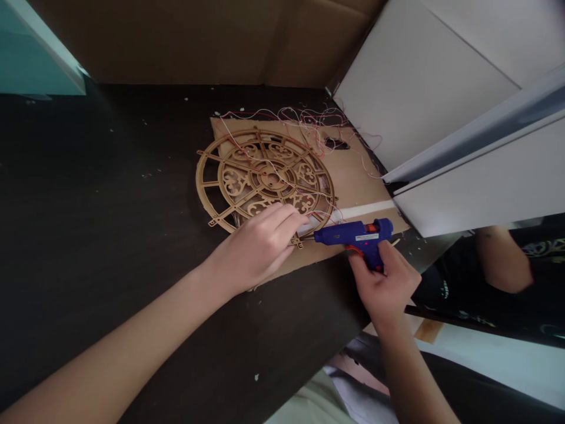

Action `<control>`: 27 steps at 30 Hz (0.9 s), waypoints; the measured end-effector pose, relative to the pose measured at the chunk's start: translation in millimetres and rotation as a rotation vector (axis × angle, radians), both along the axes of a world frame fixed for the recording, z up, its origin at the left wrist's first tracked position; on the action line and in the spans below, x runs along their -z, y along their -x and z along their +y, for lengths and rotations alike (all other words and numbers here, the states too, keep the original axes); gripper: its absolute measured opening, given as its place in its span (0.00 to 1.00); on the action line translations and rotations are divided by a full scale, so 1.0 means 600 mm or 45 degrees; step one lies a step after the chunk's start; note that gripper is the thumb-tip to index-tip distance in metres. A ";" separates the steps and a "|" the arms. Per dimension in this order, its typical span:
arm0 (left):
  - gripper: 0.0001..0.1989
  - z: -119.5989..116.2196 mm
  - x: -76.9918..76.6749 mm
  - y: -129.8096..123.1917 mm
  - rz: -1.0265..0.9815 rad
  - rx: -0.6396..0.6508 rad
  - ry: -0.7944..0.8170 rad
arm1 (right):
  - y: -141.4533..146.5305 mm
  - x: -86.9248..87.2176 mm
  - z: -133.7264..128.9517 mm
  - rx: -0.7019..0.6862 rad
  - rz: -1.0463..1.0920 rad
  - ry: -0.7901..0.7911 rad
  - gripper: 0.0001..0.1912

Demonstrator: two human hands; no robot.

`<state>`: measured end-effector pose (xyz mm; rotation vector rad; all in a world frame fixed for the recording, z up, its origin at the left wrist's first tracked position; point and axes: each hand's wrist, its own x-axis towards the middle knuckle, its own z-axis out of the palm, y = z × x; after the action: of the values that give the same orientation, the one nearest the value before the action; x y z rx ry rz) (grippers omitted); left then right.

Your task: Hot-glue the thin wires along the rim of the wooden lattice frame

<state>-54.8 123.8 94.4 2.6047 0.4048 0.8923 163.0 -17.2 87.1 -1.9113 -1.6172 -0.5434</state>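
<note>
A laser-cut wooden wheel [269, 176] with scrollwork and radial spokes lies flat on a cardboard sheet [357, 182], overhanging its left edge. My left hand [260, 247] grips the wheel's lower right rim, its fingertips beside a pale strip [366, 209] that runs to the right across the cardboard. My right hand [384, 288] is shut around a blue hot glue gun [359, 235]. The gun's thin nozzle points left, close to my left fingers and the rim. Thin red and white wires [282, 115] trail across the wheel and bunch along the cardboard's far edge.
The cardboard rests on a dark, speckled tabletop [88, 206]. White panels [419, 82] rise at the right, and a brown cardboard wall [176, 41] stands behind. Lower right, past the table edge, an arm in a dark printed sleeve [503, 259] shows.
</note>
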 end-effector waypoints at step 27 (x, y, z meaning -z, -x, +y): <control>0.17 -0.001 0.001 0.001 0.002 0.007 0.011 | -0.004 -0.005 0.005 0.087 -0.001 0.022 0.08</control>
<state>-55.5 123.1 94.0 2.5980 0.4010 0.8846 165.2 -13.9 90.0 -1.9853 -1.5664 -0.5605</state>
